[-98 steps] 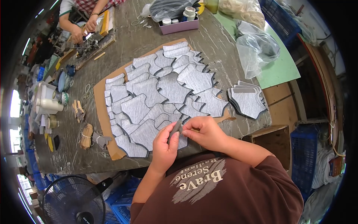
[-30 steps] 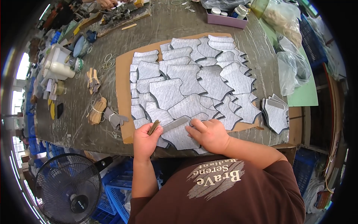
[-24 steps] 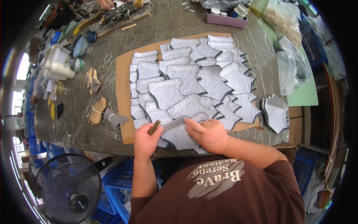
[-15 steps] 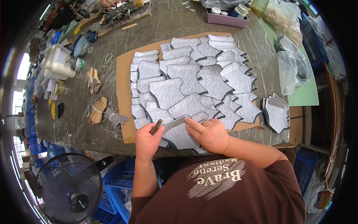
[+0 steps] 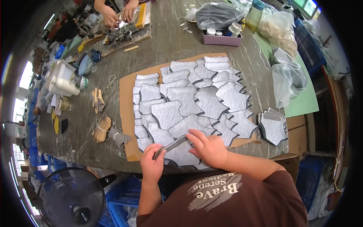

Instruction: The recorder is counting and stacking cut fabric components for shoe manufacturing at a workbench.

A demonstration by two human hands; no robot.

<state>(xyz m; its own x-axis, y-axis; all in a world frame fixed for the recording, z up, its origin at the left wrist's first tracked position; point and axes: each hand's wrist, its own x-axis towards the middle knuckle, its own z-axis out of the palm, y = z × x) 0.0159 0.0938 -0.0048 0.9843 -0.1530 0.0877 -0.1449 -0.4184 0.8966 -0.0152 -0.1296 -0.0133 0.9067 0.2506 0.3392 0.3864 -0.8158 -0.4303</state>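
Between my hands, a narrow dark grey strip [image 5: 176,143] runs along the upper edge of a grey, fabric-like cut piece [image 5: 182,155]. My left hand [image 5: 152,163] is closed on a small stack of thin strips [image 5: 158,153], seen nearly edge-on at the grey strip's left end. The palm hides most of that stack. My right hand [image 5: 210,150] rests over the piece with fingers stretched out, its fingertips touching the strip's right end. Ahead, many similar cut pieces [image 5: 166,113] overlap in rows on a brown cardboard sheet [image 5: 128,109].
Cut pieces with grey bands [image 5: 273,126] are stacked at the right. Tied bundles of tan strips [image 5: 101,129] and grey strips [image 5: 119,137] lie left. A purple box [image 5: 222,40] stands at the back; a co-worker's hands [image 5: 119,15] work far left. A fan [image 5: 72,198] stands lower left.
The view has shifted, so the table sits lower in it and a co-worker's hands show more fully. My left hand has tilted its stack down against the grey strip's left end.
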